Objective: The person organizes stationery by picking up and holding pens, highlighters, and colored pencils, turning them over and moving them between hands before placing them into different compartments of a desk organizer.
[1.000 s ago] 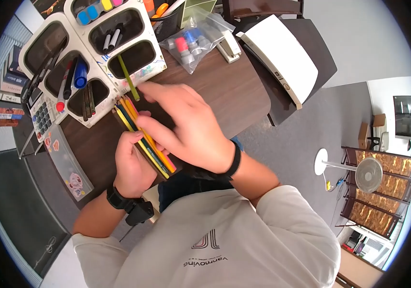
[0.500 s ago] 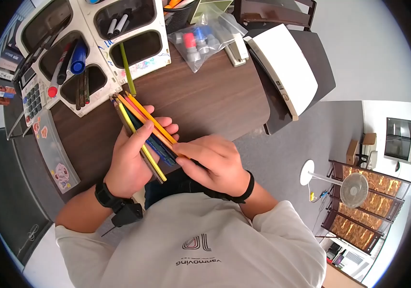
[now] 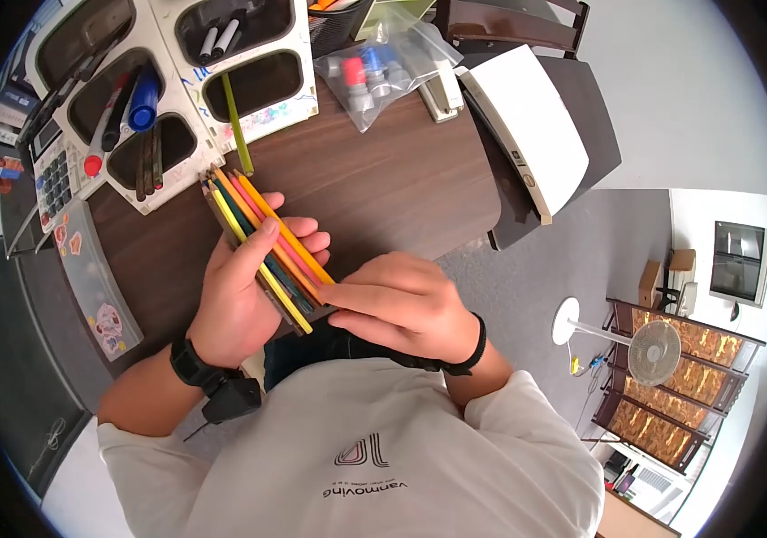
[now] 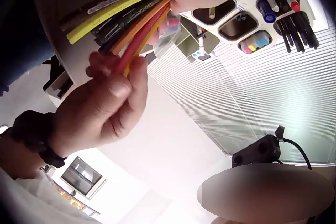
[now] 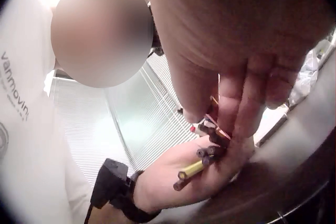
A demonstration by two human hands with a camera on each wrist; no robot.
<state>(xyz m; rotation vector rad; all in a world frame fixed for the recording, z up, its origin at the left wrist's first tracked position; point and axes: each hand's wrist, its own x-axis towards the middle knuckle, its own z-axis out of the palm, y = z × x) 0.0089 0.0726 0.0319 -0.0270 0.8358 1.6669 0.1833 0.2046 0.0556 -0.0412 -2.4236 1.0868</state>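
Note:
A bundle of colored pencils [image 3: 267, 247] lies slanted across my left hand [image 3: 238, 282], which grips it with the thumb over the top and the fingers beneath. Yellow, brown, dark green, orange and pink barrels show. At the bundle's lower end, my right hand [image 3: 410, 303] pinches the ends of the outer pencils; the left wrist view has its thumb and finger on a pink pencil [image 4: 137, 43] and a yellow one beside it. Past the pencil tips, an olive-green pencil [image 3: 236, 125] leans out of a compartment of the white desk organizer [image 3: 283, 118].
Markers [image 3: 143, 103] and dark pencils stand in other organizer compartments. A calculator [image 3: 56, 184] and a stickered clear case [image 3: 101, 287] lie left. On the right are a plastic bag of small bottles [image 3: 370, 76], a stapler [image 3: 443, 94] and a white box [image 3: 531, 121] beyond the table edge.
My right hand has moved from near the green pencil down to the bundle's lower end. The left hand has opened out more beneath the pencils, and the pink one shows more.

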